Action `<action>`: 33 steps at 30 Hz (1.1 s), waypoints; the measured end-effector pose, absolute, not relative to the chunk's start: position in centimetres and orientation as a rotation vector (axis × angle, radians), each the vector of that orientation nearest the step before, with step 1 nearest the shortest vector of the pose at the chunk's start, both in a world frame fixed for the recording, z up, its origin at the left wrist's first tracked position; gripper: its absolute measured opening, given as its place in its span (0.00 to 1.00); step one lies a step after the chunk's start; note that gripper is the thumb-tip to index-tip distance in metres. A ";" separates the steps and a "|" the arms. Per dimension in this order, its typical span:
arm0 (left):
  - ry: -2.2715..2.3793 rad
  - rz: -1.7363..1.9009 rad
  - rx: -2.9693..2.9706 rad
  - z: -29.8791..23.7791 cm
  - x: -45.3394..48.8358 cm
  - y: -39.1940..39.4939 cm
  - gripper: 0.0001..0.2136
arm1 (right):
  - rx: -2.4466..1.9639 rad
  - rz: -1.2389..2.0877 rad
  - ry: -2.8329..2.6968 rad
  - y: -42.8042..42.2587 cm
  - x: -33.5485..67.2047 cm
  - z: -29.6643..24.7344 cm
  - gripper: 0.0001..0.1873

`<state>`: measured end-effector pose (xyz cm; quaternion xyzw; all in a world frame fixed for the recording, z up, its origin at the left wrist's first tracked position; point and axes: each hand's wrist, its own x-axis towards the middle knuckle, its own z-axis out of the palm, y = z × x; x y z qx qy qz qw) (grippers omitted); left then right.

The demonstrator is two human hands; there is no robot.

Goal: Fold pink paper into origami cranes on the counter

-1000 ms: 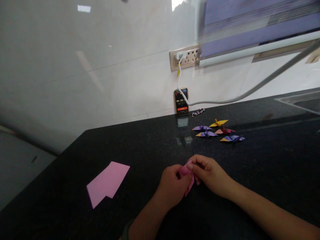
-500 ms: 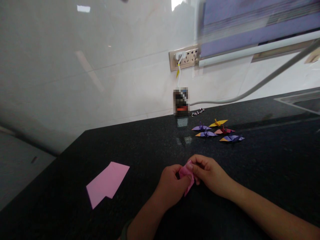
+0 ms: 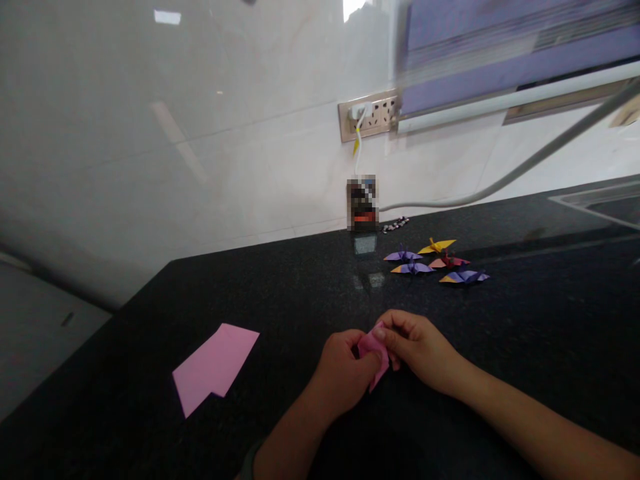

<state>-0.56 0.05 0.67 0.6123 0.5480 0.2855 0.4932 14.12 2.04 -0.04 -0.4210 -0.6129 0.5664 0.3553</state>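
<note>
Both hands meet low in the middle of the black counter [image 3: 280, 287]. My left hand [image 3: 343, 373] and my right hand [image 3: 417, 350] each pinch a small folded pink paper piece [image 3: 376, 352] between thumb and fingers, just above the counter. Most of the piece is hidden by the fingers; a pink point sticks out below them. A larger flat pink paper [image 3: 215, 365] lies on the counter to the left of my left hand, untouched.
Several folded paper cranes [image 3: 433, 262] in purple, yellow and red sit behind my right hand. A phone [image 3: 363, 202] leans on the tiled wall, plugged by a white cable into a socket strip [image 3: 370, 116]. The counter's left edge runs diagonally down.
Hardly anything differs: the fingers shift slightly on the pink piece, and both hands stay in place.
</note>
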 end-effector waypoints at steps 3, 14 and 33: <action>1.322 0.701 1.482 0.7 -0.5 0.0 0.05 | -1.082 1.473 -1.575 2.0 14.1 0.1 0.09; 1.328 0.696 1.489 0.7 -0.6 0.0 0.05 | -1.083 1.498 -1.545 2.0 14.1 0.5 0.11; 1.327 0.645 1.365 1.2 -0.3 0.1 0.04 | -1.131 1.464 -1.409 2.4 14.4 0.7 0.22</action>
